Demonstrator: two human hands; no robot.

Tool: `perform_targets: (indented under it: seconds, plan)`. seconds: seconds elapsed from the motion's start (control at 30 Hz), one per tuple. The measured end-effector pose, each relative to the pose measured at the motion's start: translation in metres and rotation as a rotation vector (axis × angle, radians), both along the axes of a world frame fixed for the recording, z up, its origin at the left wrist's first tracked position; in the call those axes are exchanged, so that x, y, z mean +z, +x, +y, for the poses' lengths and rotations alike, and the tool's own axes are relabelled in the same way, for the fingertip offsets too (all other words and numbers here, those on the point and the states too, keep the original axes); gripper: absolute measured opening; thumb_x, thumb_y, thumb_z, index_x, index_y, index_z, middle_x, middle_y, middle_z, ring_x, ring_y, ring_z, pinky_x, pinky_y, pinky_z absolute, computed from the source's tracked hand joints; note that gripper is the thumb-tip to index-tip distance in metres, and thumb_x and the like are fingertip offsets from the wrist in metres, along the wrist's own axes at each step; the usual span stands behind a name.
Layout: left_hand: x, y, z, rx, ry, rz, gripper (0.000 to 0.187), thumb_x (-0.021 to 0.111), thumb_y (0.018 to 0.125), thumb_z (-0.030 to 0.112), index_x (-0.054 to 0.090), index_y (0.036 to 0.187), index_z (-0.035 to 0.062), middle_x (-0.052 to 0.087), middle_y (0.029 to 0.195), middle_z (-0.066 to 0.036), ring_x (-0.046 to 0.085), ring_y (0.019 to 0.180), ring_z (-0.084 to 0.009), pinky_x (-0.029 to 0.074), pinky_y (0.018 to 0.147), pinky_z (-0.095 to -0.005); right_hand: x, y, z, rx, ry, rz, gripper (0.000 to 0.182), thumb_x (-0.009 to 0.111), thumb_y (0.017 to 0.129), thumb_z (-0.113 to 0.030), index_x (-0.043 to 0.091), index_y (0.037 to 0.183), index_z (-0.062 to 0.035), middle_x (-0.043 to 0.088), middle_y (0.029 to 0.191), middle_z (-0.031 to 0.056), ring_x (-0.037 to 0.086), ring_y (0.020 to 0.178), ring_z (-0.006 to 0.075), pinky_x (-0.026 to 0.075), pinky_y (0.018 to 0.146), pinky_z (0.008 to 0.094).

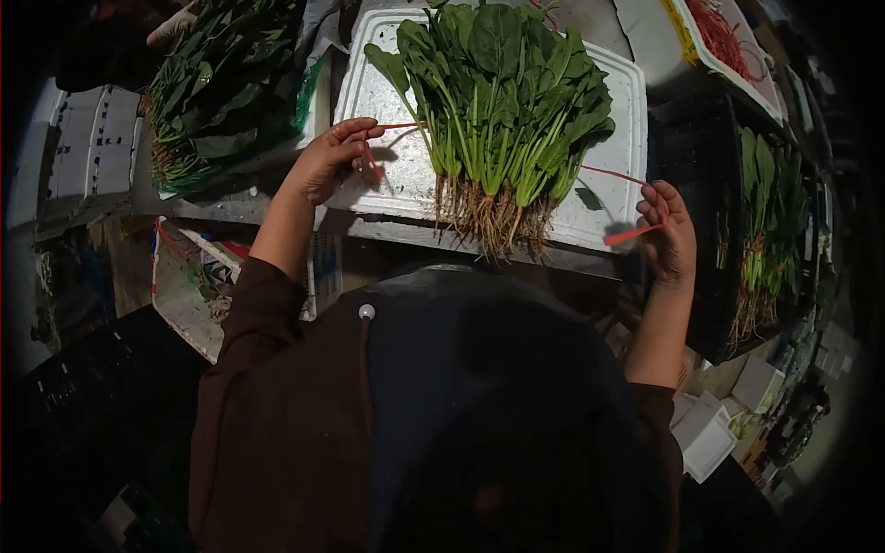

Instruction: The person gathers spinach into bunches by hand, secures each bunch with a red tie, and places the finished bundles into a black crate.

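A bunch of spinach [502, 120] lies on a white foam board [383, 189], leaves away from me and brown roots over the near edge. A red tie strip [616, 173] comes out on both sides of the bunch; its middle is hidden under the stems. My left hand [327, 161] is closed in a pinch on one end, left of the bunch. To the right of the spinach, my right hand [668, 230] grips the other end, with a short tail hanging loose. Neither hand touches the leaves.
At the left lies a pile of leafy greens [221, 101] on green plastic. On the right, a black crate [691, 166] holds tied spinach [761, 240]. A white tray with red strips [724, 41] stands at the upper right. Below the table's left side is a foam box [184, 309].
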State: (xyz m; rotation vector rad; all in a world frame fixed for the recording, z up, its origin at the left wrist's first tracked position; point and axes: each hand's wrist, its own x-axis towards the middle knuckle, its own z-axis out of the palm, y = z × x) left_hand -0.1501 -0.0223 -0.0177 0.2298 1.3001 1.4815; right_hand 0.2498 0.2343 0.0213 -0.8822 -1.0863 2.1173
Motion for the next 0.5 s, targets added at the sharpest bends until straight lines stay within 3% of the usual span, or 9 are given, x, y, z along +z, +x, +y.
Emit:
perform_targets:
  seconds: [0.07,0.2,0.27,0.3,0.37,0.4,0.43,0.5]
  plan:
    - [-0.001,0.005,0.002,0.069,-0.124,0.180,0.026,0.058,0.090,0.015,0.058,0.113,0.0019,0.055,0.077,0.002,0.042,0.057,-0.0045,0.034,0.054,-0.0163,0.004,-0.008,0.000,-0.035,0.236,-0.289,0.020,0.058,0.090,-0.013,0.059,0.106,-0.0007,0.062,0.085,0.0049,0.055,0.069,0.0101,0.043,0.062,0.0194]
    - [-0.004,-0.003,0.002,0.052,-0.085,0.286,0.025,0.057,0.092,0.022,0.063,0.107,0.0031,0.049,0.071,0.004,0.039,0.058,-0.0040,0.030,0.053,-0.0177,0.025,-0.028,-0.004,0.048,0.538,-0.314,0.015,0.056,0.092,-0.013,0.062,0.097,0.0002,0.058,0.076,0.0017,0.051,0.067,0.0076,0.041,0.063,0.0200]
    - [0.021,0.010,0.022,-0.032,0.144,0.211,0.027,0.056,0.093,0.027,0.064,0.103,0.0042,0.043,0.068,0.005,0.038,0.061,-0.0043,0.029,0.055,-0.0182,0.042,-0.057,-0.018,0.137,0.727,-0.329,0.017,0.054,0.093,-0.012,0.063,0.091,0.0017,0.053,0.072,-0.0003,0.047,0.066,0.0063,0.039,0.061,0.0203]
    - [0.032,0.014,0.033,-0.191,0.271,0.221,0.028,0.055,0.093,0.031,0.064,0.101,0.0058,0.048,0.070,0.004,0.041,0.064,-0.0051,0.033,0.058,-0.0187,0.045,-0.070,-0.023,0.183,0.775,-0.345,0.016,0.055,0.092,-0.012,0.064,0.091,0.0019,0.055,0.072,0.0009,0.049,0.066,0.0072,0.040,0.061,0.0219]
    - [0.049,0.044,0.065,-0.226,0.316,0.194,0.029,0.053,0.093,0.033,0.062,0.088,0.0062,0.057,0.079,0.000,0.049,0.069,-0.0086,0.041,0.066,-0.0225,0.049,-0.101,-0.034,0.253,0.988,-0.341,0.013,0.056,0.091,-0.010,0.064,0.090,0.0012,0.057,0.072,0.0024,0.051,0.067,0.0080,0.041,0.060,0.0239]
    - [0.045,0.049,0.080,-0.330,0.364,0.146,0.026,0.053,0.093,0.032,0.060,0.087,0.0070,0.059,0.084,-0.002,0.050,0.071,-0.0094,0.042,0.068,-0.0230,0.055,-0.113,-0.036,0.328,1.085,-0.340,0.009,0.059,0.087,-0.007,0.064,0.091,-0.0004,0.058,0.072,0.0057,0.054,0.066,0.0138,0.043,0.060,0.0264]
    - [0.051,0.064,0.093,-0.340,0.305,0.172,0.025,0.052,0.093,0.029,0.059,0.092,0.0052,0.060,0.086,-0.002,0.052,0.074,-0.0107,0.042,0.070,-0.0237,0.059,-0.125,-0.037,0.329,1.090,-0.342,0.009,0.059,0.087,-0.007,0.064,0.091,-0.0004,0.058,0.072,0.0057,0.054,0.066,0.0138,0.043,0.060,0.0264]
    - [0.035,0.081,0.116,-0.305,0.356,0.417,0.024,0.051,0.092,0.024,0.058,0.098,0.0024,0.060,0.087,-0.003,0.054,0.079,-0.0141,0.044,0.073,-0.0273,0.067,-0.143,-0.039,0.300,1.461,-0.330,0.008,0.062,0.083,-0.006,0.065,0.089,-0.0018,0.059,0.074,0.0075,0.056,0.066,0.0217,0.044,0.059,0.0288]
